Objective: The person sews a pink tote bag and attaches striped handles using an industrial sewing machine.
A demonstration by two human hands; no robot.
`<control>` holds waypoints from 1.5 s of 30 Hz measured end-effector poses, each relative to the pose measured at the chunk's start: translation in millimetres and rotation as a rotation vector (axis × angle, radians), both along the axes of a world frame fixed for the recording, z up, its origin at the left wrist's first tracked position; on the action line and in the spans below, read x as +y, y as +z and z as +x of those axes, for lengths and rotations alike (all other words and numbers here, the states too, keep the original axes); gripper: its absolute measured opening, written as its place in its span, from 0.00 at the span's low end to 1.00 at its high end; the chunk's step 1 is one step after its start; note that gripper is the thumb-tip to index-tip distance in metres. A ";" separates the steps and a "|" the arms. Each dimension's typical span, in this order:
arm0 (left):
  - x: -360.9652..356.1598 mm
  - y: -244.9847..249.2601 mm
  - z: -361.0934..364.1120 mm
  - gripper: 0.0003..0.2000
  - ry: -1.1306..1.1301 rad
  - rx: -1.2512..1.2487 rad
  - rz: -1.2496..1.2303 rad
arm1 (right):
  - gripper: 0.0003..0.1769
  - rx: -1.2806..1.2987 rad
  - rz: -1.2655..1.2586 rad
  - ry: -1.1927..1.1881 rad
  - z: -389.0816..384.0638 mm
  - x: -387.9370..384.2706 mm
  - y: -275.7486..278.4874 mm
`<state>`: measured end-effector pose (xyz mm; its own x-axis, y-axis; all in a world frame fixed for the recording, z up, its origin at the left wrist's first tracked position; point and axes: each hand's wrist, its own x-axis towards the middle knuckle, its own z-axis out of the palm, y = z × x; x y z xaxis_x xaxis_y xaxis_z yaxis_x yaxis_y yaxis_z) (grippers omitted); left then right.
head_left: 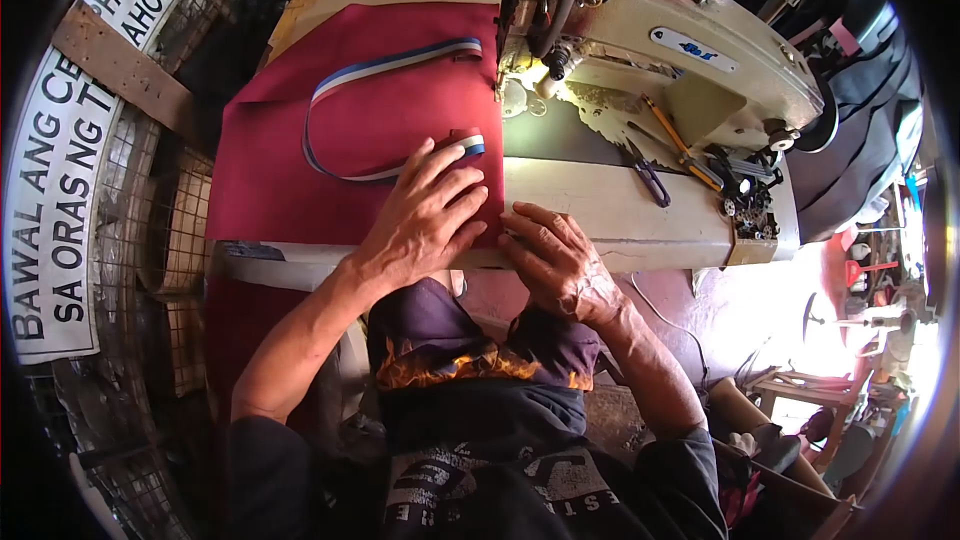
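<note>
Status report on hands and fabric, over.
Left hand flat on red fabric, fingers by striped ribbon. Right hand at fabric's edge. Scissors lie apart, rightward.

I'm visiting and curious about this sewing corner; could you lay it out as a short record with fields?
Place: sewing machine on a pale table
Cloth: red cloth spread flat beside the machine
Ribbon: blue, white and red ribbon looped on the cloth
Left hand: flat on the cloth, fingertips by the ribbon's end
Right hand: fingers at the cloth's right edge; grip unclear
Tools: scissors and yellow pencil on the machine bed
Wall: printed sign at left
</note>
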<state>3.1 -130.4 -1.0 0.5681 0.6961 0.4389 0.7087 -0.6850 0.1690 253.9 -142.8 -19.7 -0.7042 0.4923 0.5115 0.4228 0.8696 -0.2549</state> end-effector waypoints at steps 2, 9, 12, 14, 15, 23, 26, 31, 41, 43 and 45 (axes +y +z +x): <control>-5.3 2.5 -1.6 0.19 -0.012 0.018 -0.002 | 0.25 -0.039 -0.042 0.036 3.8 4.1 10.1; -5.1 0.6 -6.7 0.27 -0.102 -0.008 -0.057 | 0.26 -0.118 -0.026 0.090 3.5 16.8 20.1; -9.4 1.5 -4.0 0.25 -0.122 0.038 -0.022 | 0.25 -0.083 -0.027 0.092 4.3 18.1 15.0; -14.3 -1.7 -2.0 0.22 -0.131 0.041 -0.006 | 0.25 -0.027 -0.069 0.099 4.7 19.0 12.7; -17.4 -2.7 -1.4 0.20 -0.143 0.058 0.028 | 0.25 -0.024 -0.079 0.100 4.8 17.5 12.4; -27.2 -1.3 4.3 0.13 -0.183 0.111 0.184 | 0.26 -0.028 -0.037 0.090 1.7 17.5 19.1; -25.5 2.3 4.2 0.21 -0.193 0.141 0.235 | 0.26 -0.050 0.053 0.084 -1.3 21.0 12.6; -26.3 8.6 5.8 0.16 -0.244 0.236 0.223 | 0.26 -0.070 0.160 0.090 -2.8 20.6 7.3; 11.5 16.3 5.1 0.18 -0.117 0.005 -0.017 | 0.27 -0.079 0.119 0.086 -2.6 13.3 5.7; 17.2 7.2 4.8 0.23 -0.028 0.095 0.035 | 0.28 -0.099 0.121 0.085 -3.1 12.3 6.4; 16.5 -0.2 3.1 0.23 -0.033 0.065 0.007 | 0.29 -0.100 0.112 0.076 -2.8 11.1 10.1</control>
